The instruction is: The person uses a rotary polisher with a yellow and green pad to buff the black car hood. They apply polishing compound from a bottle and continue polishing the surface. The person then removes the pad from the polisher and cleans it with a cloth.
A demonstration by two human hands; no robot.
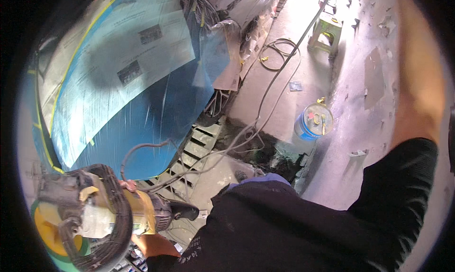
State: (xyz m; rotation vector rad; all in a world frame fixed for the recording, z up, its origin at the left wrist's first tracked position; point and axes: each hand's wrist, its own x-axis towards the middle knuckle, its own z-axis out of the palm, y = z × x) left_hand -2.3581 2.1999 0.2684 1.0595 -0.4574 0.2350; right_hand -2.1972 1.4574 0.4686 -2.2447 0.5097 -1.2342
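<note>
At the lower left, a worn polisher (99,220) with a dark looped handle and yellow tape on its body is held up close to me. Its round pad (50,227) is yellow with a green rim. My left hand (141,241) reaches under the body and grips it; most of the fingers are hidden behind the tool. My right arm (419,82) is raised along the right side, and its hand lies beyond the picture. Left of centre is a large curved blue panel (161,111), partly covered by translucent printed sheeting (104,77).
Long cables (265,99) run down the walkway and across a slotted grating (196,146). A blue-sided bucket (315,122) with small items on its lid stands beside the pale, scuffed wall (350,106). Farther off is a greenish stool (327,32). A dark, wet-looking patch (246,144) marks the floor.
</note>
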